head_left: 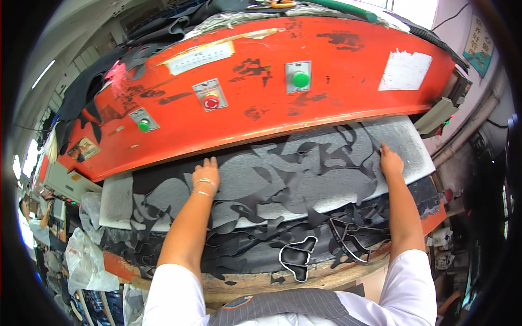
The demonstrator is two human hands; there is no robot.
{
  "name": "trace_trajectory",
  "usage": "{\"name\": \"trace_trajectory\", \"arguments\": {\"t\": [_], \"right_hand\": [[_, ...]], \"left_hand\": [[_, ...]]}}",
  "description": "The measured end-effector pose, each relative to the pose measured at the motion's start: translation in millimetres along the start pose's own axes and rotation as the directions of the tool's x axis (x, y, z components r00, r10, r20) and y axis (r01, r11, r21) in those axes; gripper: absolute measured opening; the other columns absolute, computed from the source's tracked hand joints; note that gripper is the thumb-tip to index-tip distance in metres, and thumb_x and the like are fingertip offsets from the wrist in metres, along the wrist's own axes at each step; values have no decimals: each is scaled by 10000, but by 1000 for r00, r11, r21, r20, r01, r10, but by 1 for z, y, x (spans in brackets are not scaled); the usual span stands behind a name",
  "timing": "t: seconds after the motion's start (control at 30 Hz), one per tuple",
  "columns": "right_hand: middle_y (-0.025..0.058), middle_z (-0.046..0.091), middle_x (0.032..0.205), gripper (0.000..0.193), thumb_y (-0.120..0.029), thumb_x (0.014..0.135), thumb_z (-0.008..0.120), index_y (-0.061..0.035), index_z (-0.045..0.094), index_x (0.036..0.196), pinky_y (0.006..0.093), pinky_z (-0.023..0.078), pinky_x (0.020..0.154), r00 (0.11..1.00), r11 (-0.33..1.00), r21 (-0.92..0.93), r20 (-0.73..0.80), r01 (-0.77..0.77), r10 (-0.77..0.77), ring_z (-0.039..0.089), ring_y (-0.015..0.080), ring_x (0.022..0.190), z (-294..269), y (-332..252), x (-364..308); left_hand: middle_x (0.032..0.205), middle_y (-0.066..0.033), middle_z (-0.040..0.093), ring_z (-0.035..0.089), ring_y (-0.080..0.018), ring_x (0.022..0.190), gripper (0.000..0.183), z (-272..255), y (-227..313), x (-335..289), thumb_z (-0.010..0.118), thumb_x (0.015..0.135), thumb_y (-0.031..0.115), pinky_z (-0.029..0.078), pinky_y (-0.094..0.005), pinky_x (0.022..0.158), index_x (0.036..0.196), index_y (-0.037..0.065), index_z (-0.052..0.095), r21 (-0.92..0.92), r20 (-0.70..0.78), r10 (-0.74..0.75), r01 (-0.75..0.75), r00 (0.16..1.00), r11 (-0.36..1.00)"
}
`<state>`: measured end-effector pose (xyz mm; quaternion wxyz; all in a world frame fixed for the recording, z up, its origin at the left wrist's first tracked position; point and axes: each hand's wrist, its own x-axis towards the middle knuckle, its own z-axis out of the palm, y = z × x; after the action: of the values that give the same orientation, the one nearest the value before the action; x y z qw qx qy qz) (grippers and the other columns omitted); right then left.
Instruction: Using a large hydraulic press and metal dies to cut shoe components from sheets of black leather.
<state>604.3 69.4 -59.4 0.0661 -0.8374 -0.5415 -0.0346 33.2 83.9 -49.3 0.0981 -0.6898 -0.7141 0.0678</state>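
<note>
A thin black sheet [280,142], full of cut-out gaps, lies across the pale grey cutting board [117,198] of a red press. My left hand [206,175] is over the sheet left of its middle, fingers bunched on the material. At the sheet's right edge, my right hand [391,161] has its fingers curled onto it. Both hands appear to grip the sheet, though the fingertips are partly hidden. Closer to me, a curved steel cutting die [282,256] and a more angular cutting die [337,237] rest on black scraps.
The red press beam [250,117] spans the far side just beyond my hands. It carries a red stop button [211,100] and green buttons [300,80]. Black scraps [228,252] cover the near ledge. Clear plastic bags [87,261] hang at the left.
</note>
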Motion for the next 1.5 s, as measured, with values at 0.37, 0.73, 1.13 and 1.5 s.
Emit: {"name": "trace_trajectory", "arguments": {"t": [0.37,0.73,1.13,1.5], "right_hand": [[161,684,988,326,-381,984,412,-280,552,1260,483,509,764,1000,996,-81,4,-31,31,661,358,912,3,76,-4],[147,683,988,322,-415,979,422,-317,542,1261,479,504,743,990,977,-164,-45,-138,133,663,352,900,7,159,-47],[160,555,1224,564,-353,782,713,-97,560,1261,457,382,966,849,815,255,-50,520,-526,492,348,1163,-81,42,-162],[218,375,1424,1122,-381,405,873,-102,427,1396,501,271,1083,785,842,169,306,512,-539,337,412,1304,-110,3,-291]], "left_hand": [[1382,-233,471,671,-309,949,508,-9,3,-53,501,874,93,578,-380,756,1371,11,431,53,133,97,-105,986,993],[1401,-258,446,660,-272,882,556,-14,31,-144,535,825,98,565,-367,743,1374,52,462,-45,80,276,-273,958,961],[1561,-158,202,126,-486,1409,815,-11,-16,-229,610,809,549,378,-601,978,1474,169,331,-246,178,20,25,984,969],[1324,-193,544,622,-308,1029,637,-54,-105,-278,655,859,438,495,-366,890,1385,122,485,-866,279,579,-61,766,497]]}}
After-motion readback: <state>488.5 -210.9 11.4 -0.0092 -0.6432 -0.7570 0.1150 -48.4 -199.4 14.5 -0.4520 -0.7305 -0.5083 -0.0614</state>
